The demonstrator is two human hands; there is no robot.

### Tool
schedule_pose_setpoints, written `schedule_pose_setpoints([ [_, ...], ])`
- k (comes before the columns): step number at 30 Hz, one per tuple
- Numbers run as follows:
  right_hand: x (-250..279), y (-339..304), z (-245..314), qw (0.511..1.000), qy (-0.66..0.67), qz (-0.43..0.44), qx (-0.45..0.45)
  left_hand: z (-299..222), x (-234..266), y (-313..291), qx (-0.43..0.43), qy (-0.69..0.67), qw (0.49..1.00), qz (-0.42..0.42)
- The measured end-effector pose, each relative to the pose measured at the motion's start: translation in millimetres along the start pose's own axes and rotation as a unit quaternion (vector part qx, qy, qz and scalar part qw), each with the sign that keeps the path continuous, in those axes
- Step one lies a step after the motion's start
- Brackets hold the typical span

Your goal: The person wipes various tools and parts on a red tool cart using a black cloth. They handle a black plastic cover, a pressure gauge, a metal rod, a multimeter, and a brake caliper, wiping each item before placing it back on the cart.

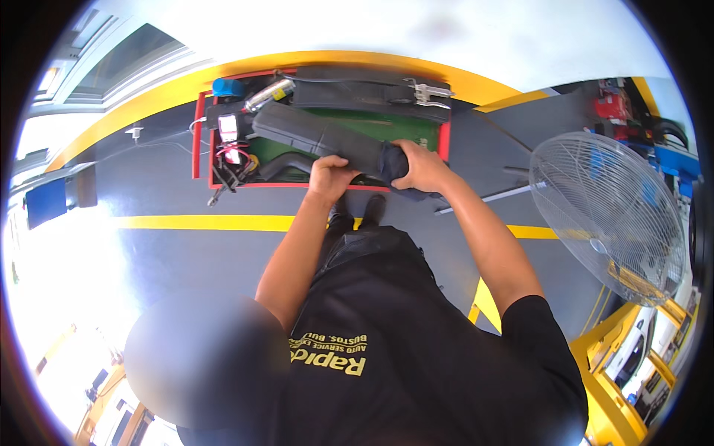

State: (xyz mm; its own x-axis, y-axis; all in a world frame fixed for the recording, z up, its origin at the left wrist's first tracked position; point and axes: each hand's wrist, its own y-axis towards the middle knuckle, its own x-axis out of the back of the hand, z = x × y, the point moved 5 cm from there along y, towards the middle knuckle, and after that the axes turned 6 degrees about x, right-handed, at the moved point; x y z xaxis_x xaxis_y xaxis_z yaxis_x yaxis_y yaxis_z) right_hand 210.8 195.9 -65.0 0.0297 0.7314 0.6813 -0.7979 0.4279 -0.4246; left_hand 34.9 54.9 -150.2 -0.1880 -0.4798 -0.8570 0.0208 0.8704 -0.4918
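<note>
Long dark-grey plastic case (316,136) held aslant over red-rimmed, green-topped cart (445,143); any contact beneath, cannot tell. Left hand (331,178): fingers curled on case's near edge. Right hand (422,166): fingers clamping crumpled black cloth (392,160) round right end. Wiping seems under way, unfinished; share already wiped, cannot tell. Letting go of case remains.
</note>
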Motion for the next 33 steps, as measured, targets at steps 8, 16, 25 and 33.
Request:
schedule_pose_setpoints([
  [8, 4.9, 53.4, -2.9, 0.979, -0.184, -0.08, 0.026, -28.0, 20.5, 41.1, 0.0, -0.01, 0.983, -0.182],
  [16, -17.2, 74.3, -19.9, 0.947, -0.258, -0.186, 0.054, -30.8, 43.9, 81.1, -0.032, 0.011, 0.986, -0.166],
  [25, -24.2, 69.5, -29.8, 0.949, -0.227, -0.218, 0.013, -26.8, 46.6, 88.2, 0.005, 0.042, 0.974, -0.223],
  [33, -26.8, 66.7, -29.4, 0.958, -0.205, -0.196, -0.045, -10.5, 58.5, 75.9, 0.012, 0.036, 0.979, -0.2],
])
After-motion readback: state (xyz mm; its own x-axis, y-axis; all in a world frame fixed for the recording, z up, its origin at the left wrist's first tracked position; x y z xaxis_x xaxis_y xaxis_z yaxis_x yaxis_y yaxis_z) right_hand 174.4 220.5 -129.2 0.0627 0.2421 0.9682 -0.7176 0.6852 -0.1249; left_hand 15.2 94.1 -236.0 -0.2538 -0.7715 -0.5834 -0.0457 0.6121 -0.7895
